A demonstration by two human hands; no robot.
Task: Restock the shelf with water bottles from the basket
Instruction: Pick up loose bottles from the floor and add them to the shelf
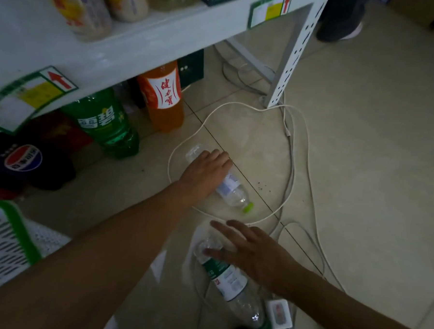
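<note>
Two clear water bottles lie on their sides on the tiled floor in front of the white shelf (141, 47). The farther bottle (234, 193) has a light green cap that points right. My left hand (205, 173) lies over its middle with the fingers curled round it. The nearer bottle (232, 283) has a green and white label. My right hand (251, 251) is spread over its upper end, fingers apart, not closed on it. The white basket with a green rim (11, 229) stands at the lower left.
Large soda bottles stand under the shelf: green (107, 123), orange (161, 98), dark cola (25, 161). White cables (291, 173) loop across the floor around both water bottles, and a white adapter (278, 316) lies nearby. The perforated shelf upright (292, 55) and another person's shoe (341, 22) are at the top right.
</note>
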